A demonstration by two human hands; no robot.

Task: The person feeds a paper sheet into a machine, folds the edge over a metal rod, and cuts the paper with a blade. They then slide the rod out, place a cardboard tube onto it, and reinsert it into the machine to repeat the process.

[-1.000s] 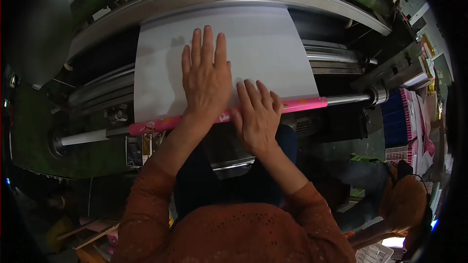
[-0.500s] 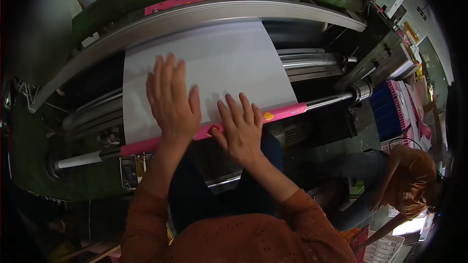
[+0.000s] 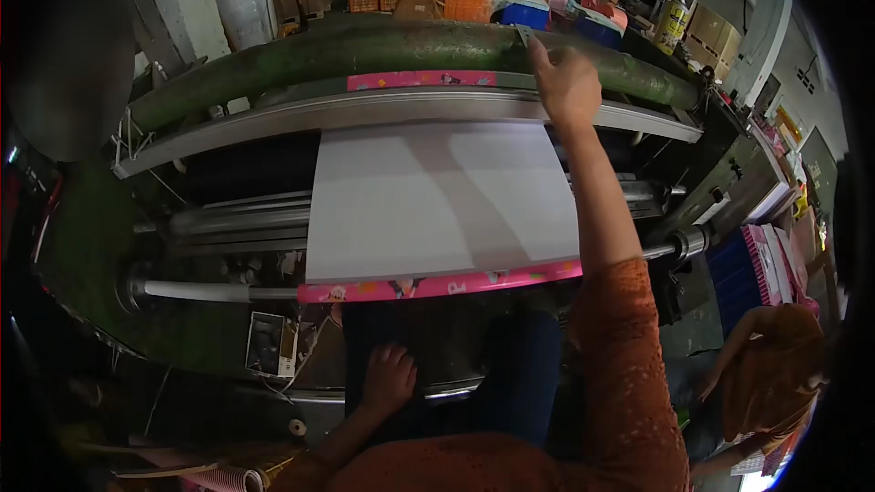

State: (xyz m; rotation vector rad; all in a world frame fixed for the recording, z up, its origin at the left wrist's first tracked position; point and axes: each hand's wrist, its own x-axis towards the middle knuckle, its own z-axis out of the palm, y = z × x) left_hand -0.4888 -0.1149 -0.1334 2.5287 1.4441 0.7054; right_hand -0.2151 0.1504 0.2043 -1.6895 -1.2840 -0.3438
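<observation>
The right hand point(image 3: 567, 84) reaches up and away, toward one o'clock from the middle of the view, with its arm in an orange lace sleeve point(image 3: 627, 355) stretched across the right edge of the white sheet point(image 3: 437, 200). The fingers point(image 3: 541, 53) are loosely spread and rest against the green roller point(image 3: 365, 44) at the top of the machine, just above the curved steel bar point(image 3: 273, 118); whether they grip anything small there cannot be told. The left hand point(image 3: 389, 378) sits low, at about seven o'clock, fingers curled loosely down over the metal ledge point(image 3: 456, 392) in front of the person's dark trousers, with nothing held in it. The white sheet lies flat between the two hands, running from under the steel bar at twelve o'clock down to the pink printed roll point(image 3: 437, 286) at six o'clock, where its lower edge meets the roll. The roll sits on a steel shaft point(image 3: 196, 291) that sticks out at nine o'clock. A narrow strip of the same pink print point(image 3: 421, 79) shows on the machine at twelve o'clock, just under the green roller. At four o'clock another person in an orange top point(image 3: 761, 383) bends down beside pink stacks point(image 3: 766, 264).
</observation>
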